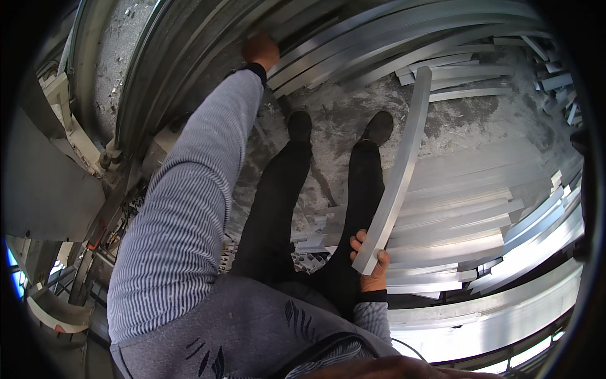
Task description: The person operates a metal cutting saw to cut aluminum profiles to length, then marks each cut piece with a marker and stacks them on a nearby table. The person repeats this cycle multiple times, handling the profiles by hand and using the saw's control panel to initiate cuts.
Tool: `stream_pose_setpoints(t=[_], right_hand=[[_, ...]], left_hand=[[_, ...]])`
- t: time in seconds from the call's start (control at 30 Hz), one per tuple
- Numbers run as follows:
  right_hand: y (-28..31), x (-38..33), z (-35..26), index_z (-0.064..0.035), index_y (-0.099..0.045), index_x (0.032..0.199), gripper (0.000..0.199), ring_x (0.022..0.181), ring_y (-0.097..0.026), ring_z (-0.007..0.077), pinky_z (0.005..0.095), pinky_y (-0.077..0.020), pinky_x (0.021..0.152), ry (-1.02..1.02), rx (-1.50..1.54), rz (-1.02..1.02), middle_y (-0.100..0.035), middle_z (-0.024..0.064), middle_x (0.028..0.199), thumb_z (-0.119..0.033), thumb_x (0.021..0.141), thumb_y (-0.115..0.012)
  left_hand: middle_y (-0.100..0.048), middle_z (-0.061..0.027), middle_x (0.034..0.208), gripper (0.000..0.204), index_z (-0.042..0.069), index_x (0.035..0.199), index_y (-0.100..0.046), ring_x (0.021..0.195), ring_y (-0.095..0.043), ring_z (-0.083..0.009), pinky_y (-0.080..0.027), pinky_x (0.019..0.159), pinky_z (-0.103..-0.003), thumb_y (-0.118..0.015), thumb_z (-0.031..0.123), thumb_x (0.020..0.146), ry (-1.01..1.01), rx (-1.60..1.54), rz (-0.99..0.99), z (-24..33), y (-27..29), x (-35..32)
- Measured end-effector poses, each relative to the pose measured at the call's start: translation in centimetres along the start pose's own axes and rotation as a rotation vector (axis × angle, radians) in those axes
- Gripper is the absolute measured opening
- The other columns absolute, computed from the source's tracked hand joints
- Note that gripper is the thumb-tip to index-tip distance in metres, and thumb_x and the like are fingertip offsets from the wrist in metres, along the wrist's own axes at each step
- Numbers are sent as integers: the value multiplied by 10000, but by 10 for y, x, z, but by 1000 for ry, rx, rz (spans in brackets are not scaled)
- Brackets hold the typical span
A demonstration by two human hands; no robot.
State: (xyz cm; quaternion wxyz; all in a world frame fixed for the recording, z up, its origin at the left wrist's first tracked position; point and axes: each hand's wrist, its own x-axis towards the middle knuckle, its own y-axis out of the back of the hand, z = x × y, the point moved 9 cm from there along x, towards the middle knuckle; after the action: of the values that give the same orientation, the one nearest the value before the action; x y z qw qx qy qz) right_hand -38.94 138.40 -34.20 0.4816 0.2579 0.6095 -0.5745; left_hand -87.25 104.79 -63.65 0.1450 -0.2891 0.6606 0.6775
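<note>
Grey-striped cloth covers the arm that runs up to the left hand [261, 50], which is beside the long metal profiles [353, 47] at the top; the hand is dim and blurred, so I cannot tell whether its fingers are spread or closed on one. If it is on an edge there, a bare palm could be cut or pinched should a profile slide. Further right, the right hand [372, 268] pinches the near end of a pale metal bar [401, 170] between thumb and fingers. Held at one end, with its length slanting up and away past the right leg, the bar could tip or twist in that grip and drop toward the right shoe [380, 128]. A careless swing to the right might also knock its far end against the short pieces [473, 72] that appear just beside it.

Around this, from the left: a broad grey panel [57, 177] and dark rails [183, 57] crowd that side, leaving the left arm little room. Gritty floor [338, 142] shows around the shoes, so footing could be poor. Rightward, a stack of bars [454, 211] blocks the space beside the right leg, and loose offcuts [558, 82] clutter the far corner.
</note>
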Motion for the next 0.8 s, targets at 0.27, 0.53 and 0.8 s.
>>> stream_pose_setpoints(t=[0.27, 0.53, 0.8], right_hand=[[-1, 4, -4, 68, -499, 1329, 805, 969, -548, 193, 381, -713, 816, -47, 29, -29, -517, 91, 1145, -334, 761, -904], [4, 6, -1, 58, -536, 1250, 766, 950, -572, 195, 407, -719, 803, -64, -33, 46, -516, 77, 1092, -359, 730, -913], [19, 4, 9, 27, -531, 1263, 765, 963, -609, 208, 371, -696, 772, -118, -5, 69, -532, 85, 1092, -334, 708, -914]], left_hand=[[-693, -259, 1328, 517, -4, 1385, -630, 1200, -674, -445, -539, 1050, -535, -696, 362, 1026, -256, 29, 44, -15, -89, -32], [-703, -260, 1264, 440, -16, 1260, -666, 1131, -681, -462, -542, 1002, -539, -717, 327, 990, -299, 7, -203, -10, -85, -47], [-741, -203, 1257, 586, 33, 1307, -695, 1150, -708, -375, -550, 1008, -472, -716, 521, 983, -277, -507, -253, -60, -106, -28]])
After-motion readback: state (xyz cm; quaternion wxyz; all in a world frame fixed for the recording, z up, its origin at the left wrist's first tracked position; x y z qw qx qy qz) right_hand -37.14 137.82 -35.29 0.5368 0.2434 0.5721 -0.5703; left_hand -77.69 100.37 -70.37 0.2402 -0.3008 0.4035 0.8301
